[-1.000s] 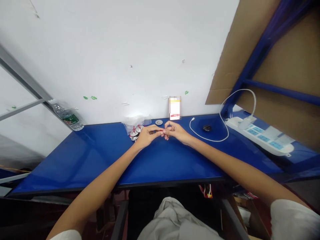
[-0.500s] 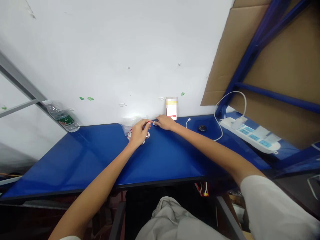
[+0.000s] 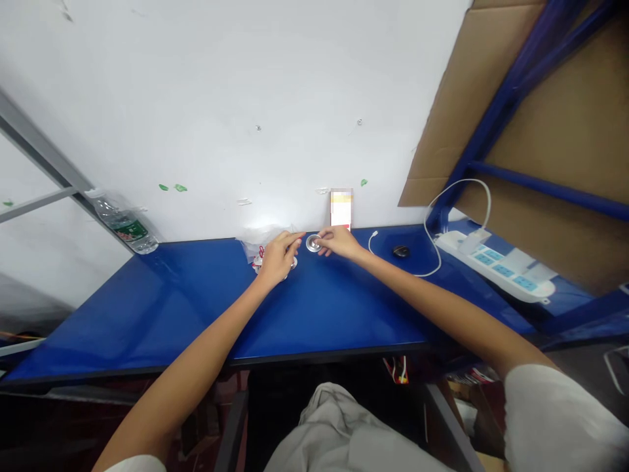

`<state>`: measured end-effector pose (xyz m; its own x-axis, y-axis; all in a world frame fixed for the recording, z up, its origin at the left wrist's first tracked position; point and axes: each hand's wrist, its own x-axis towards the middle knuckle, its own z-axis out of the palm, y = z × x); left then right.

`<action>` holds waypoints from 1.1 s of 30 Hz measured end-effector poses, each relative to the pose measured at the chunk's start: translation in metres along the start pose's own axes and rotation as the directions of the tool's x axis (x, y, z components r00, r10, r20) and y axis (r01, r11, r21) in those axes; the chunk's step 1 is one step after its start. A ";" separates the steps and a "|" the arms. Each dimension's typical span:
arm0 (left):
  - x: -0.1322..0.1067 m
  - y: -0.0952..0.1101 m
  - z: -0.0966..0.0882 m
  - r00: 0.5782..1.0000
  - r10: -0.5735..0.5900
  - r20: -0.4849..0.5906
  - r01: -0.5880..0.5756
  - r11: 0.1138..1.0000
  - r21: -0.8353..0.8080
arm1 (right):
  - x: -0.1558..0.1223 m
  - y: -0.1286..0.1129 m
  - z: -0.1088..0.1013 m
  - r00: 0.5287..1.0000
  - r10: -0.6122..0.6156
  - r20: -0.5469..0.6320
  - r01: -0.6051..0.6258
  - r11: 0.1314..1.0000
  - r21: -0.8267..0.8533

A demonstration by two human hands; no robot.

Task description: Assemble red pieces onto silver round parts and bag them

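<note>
Both my hands are stretched out to the far side of a blue table (image 3: 314,314), near the white wall. My right hand (image 3: 339,241) pinches a small round silvery disc (image 3: 312,243) by its edge, lifted a little off the table. My left hand (image 3: 278,256) is curled, fingertips together and pointing at the disc; what it holds, if anything, I cannot make out. Under and behind my left hand lie small silvery parts with red wire (image 3: 259,261) beside a clear plastic bag (image 3: 260,237).
A small card (image 3: 341,208) leans on the wall behind my hands. A white cable (image 3: 432,262), a dark round thing (image 3: 401,250) and a white power strip (image 3: 496,265) lie right. A water bottle (image 3: 122,223) lies far left. Cardboard and blue shelf frame stand at right.
My hands, joined near the table's middle a second ago, moved toward the wall. My right hand reached the silvery disc and has picked it up; my left hand went to the parts by the bag.
</note>
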<state>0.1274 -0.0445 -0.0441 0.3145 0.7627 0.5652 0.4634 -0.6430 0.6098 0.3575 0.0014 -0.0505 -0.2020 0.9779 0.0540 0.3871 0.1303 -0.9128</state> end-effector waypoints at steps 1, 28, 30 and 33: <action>-0.001 0.001 0.002 1.000 0.007 0.029 -0.007 1.000 -0.011 | -0.011 0.003 -0.001 1.000 0.012 0.011 -0.013 0.994 0.107; -0.012 -0.001 0.021 0.984 0.174 0.020 -0.174 0.955 0.240 | -0.058 0.011 0.021 0.997 -0.042 0.064 0.000 0.835 0.550; -0.012 -0.002 0.021 0.988 0.150 0.019 -0.151 0.962 0.229 | -0.059 0.012 0.023 0.997 -0.053 0.061 0.011 0.836 0.548; -0.011 -0.002 0.021 0.995 0.104 -0.002 -0.101 0.971 0.216 | -0.060 0.011 0.025 0.997 -0.062 0.043 0.029 0.840 0.542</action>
<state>0.1407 -0.0503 -0.0636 0.3596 0.6913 0.6267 0.5971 -0.6866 0.4147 0.3509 -0.0601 -0.0738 -0.2638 0.9601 0.0932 -0.1684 0.0493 -0.9845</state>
